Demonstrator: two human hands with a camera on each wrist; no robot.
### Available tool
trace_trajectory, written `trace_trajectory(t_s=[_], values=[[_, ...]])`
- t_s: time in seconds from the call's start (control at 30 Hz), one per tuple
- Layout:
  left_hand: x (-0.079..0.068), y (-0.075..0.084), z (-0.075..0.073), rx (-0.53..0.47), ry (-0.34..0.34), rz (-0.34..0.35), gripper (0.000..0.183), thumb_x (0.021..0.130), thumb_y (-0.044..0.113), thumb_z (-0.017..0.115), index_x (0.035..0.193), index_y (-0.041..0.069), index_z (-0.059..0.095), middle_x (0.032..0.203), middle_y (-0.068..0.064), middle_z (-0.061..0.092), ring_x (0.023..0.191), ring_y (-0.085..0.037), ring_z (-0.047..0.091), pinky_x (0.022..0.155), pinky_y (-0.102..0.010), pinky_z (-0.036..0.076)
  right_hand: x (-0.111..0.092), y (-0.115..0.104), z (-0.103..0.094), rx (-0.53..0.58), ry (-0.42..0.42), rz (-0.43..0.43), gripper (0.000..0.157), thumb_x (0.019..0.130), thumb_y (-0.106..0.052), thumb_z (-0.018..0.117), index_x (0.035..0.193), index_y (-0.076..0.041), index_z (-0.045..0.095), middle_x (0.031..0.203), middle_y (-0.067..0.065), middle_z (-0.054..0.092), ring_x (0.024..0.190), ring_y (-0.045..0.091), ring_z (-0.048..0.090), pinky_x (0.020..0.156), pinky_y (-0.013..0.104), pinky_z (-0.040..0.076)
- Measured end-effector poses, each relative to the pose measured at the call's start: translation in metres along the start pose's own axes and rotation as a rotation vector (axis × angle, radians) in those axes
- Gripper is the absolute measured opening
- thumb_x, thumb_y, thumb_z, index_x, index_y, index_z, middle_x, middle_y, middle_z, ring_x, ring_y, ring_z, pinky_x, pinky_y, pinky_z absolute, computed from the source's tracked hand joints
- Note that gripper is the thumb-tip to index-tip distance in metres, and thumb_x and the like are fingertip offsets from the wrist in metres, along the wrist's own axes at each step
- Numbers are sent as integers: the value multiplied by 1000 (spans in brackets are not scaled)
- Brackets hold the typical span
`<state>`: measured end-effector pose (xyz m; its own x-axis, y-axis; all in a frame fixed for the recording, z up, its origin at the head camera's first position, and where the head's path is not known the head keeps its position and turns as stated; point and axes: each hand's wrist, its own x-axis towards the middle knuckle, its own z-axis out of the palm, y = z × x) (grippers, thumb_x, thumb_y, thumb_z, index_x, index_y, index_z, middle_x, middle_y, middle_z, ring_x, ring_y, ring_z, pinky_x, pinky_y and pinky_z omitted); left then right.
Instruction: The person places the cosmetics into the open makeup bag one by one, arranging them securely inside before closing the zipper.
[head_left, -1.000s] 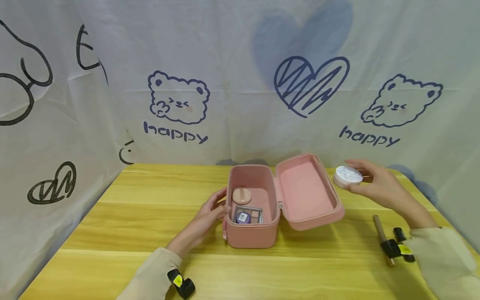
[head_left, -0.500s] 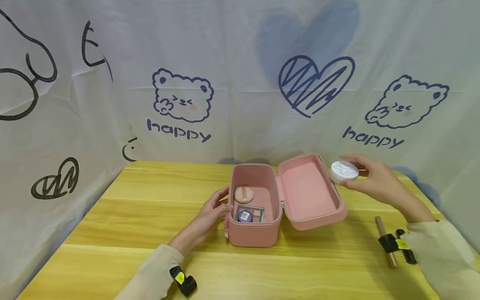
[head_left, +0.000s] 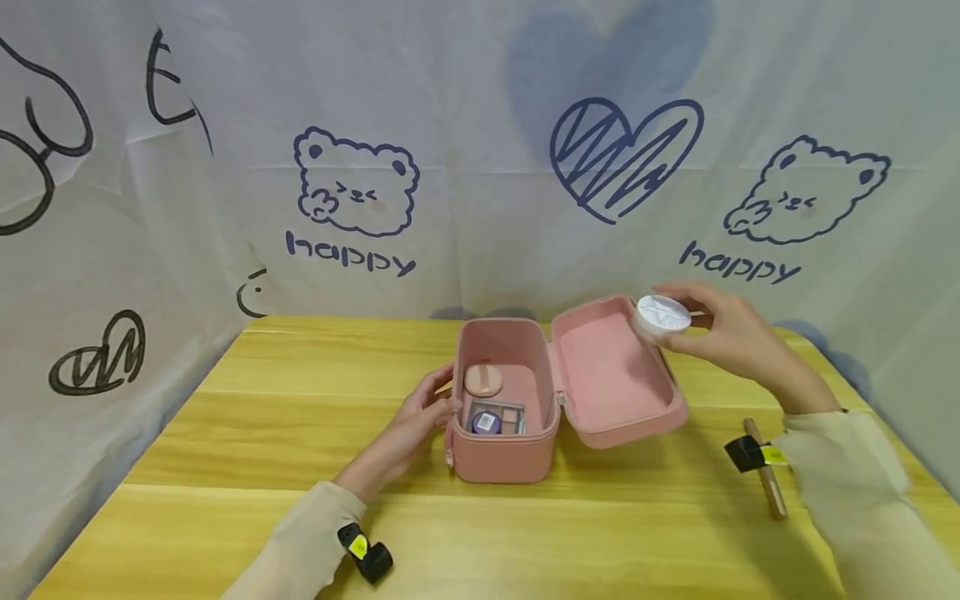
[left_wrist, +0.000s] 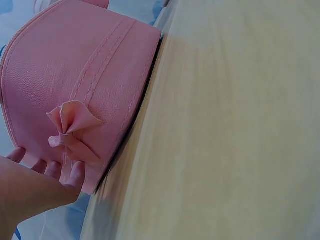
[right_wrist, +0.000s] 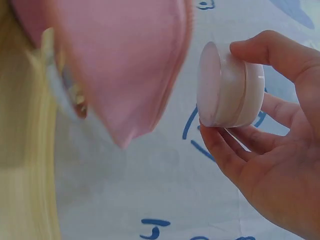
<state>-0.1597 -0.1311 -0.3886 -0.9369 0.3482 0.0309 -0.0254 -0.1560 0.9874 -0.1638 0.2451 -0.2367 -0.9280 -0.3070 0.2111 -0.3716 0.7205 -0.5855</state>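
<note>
A pink makeup case (head_left: 504,463) stands on the table with its lid (head_left: 611,375) swung out to the right. Inside lie a round powder puff (head_left: 483,380), an eyeshadow palette (head_left: 513,417) and a small purple-rimmed round pot (head_left: 486,423). My left hand (head_left: 411,427) touches the case's left side with its fingertips, beside a pink bow (left_wrist: 75,127) in the left wrist view. Held up near the lid's back right edge is a round white container with a star-like pattern on its top (head_left: 664,315); my right hand (head_left: 738,337) pinches it between thumb and fingers.
A slim brown stick with a gold end (head_left: 772,492) lies on the wooden table (head_left: 300,450) at the right, partly under the right wrist camera (head_left: 744,454). A printed cloth (head_left: 465,167) hangs behind the table.
My right hand has carried the white container left and slightly up, over the lid's edge. The black tube beside the brown stick is now hidden by the right sleeve. The left hand stays.
</note>
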Motion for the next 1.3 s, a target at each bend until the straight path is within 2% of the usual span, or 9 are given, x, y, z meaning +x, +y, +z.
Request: trace_trajectory(t_s=[0.1, 0.33, 0.53, 0.7, 0.83, 1.1, 1.3], values=[[1, -2, 1, -15, -8, 2, 68, 93, 10, 52, 152, 3, 19, 157, -18, 17, 140, -36, 23, 106, -40, 33, 6, -5, 0, 18, -7, 1, 65, 86, -20, 73, 141, -1, 45, 128, 21, 55, 109, 35, 55, 82, 32, 50], [2, -2, 0, -13, 5, 10, 68, 92, 11, 53, 152, 5, 22, 156, -17, 20, 140, -36, 25, 107, -44, 31, 16, -16, -6, 57, 21, -28, 63, 86, -14, 72, 141, 0, 45, 127, 22, 54, 107, 35, 56, 75, 16, 47], [2, 0, 1, -7, -13, 12, 67, 93, 12, 53, 152, 6, 22, 157, -14, 20, 140, -34, 25, 109, -46, 28, 24, -26, -12, 23, 24, 3, 62, 86, -15, 73, 140, -1, 46, 127, 21, 54, 108, 35, 55, 75, 17, 46], [2, 0, 1, 4, -6, 10, 67, 93, 11, 52, 152, 6, 21, 157, -15, 19, 140, -35, 24, 109, -46, 28, 30, -32, -15, 34, 21, -7, 63, 86, -16, 73, 141, -3, 46, 127, 20, 54, 108, 35, 55, 74, 16, 46], [2, 0, 0, 9, -6, 9, 66, 94, 11, 51, 152, 6, 20, 157, -16, 18, 141, -35, 24, 110, -46, 27, 35, -35, -15, 54, 9, -1, 64, 85, -17, 73, 142, -5, 46, 128, 19, 54, 109, 34, 54, 77, 22, 47], [2, -1, -2, 11, -2, 17, 67, 92, 12, 52, 152, 4, 22, 156, -15, 19, 140, -34, 25, 105, -40, 33, 54, -45, -13, 67, -12, -21, 63, 85, -15, 72, 142, -6, 46, 129, 18, 54, 110, 32, 54, 88, 43, 47], [3, -2, -2, 9, -11, 18, 68, 92, 13, 52, 152, 5, 21, 156, -15, 20, 140, -34, 25, 105, -41, 33, 69, -48, -11, 80, -15, -21, 63, 85, -13, 72, 142, -6, 47, 131, 18, 54, 111, 31, 53, 89, 43, 48]])
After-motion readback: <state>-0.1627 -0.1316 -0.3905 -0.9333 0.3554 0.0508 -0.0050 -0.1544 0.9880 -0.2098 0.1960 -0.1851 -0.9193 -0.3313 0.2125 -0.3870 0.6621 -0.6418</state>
